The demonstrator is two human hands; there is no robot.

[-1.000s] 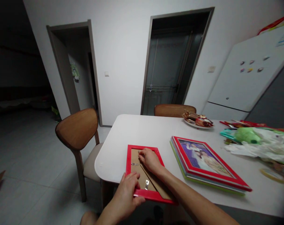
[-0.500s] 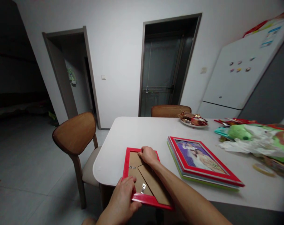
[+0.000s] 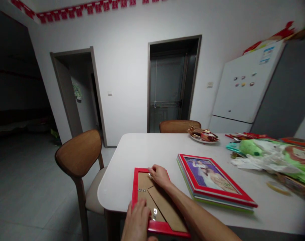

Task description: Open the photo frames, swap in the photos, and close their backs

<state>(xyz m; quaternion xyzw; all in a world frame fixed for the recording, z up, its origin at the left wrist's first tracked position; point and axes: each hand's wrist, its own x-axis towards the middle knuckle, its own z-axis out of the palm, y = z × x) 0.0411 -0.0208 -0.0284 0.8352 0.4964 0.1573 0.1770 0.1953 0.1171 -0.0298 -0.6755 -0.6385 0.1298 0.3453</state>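
Observation:
A red picture frame (image 3: 135,184) lies back side up at the table's near edge, its brown backing board (image 3: 159,197) and small metal clips showing. My left hand (image 3: 138,219) grips the frame's lower left corner, fingers over the edge onto the backing. At the far edge, the closed fingers of my right hand (image 3: 159,174) pinch near a metal clip (image 3: 150,175); the forearm crosses over the frame's right side. To the right rests a stack of frames, topped by a red one (image 3: 224,197) with a couple's photo in it.
The white table (image 3: 147,147) also bears a plate of wrapped items (image 3: 204,135), a green plush toy (image 3: 251,148) with white wrapping, and a roll of tape (image 3: 278,188). Wooden chairs stand at the left (image 3: 79,152) and behind the table (image 3: 180,126).
The camera view has tilted up, so the table sits lower in the picture. My left hand's fingers have shifted along the frame's lower left corner. My right hand stays at the far edge.

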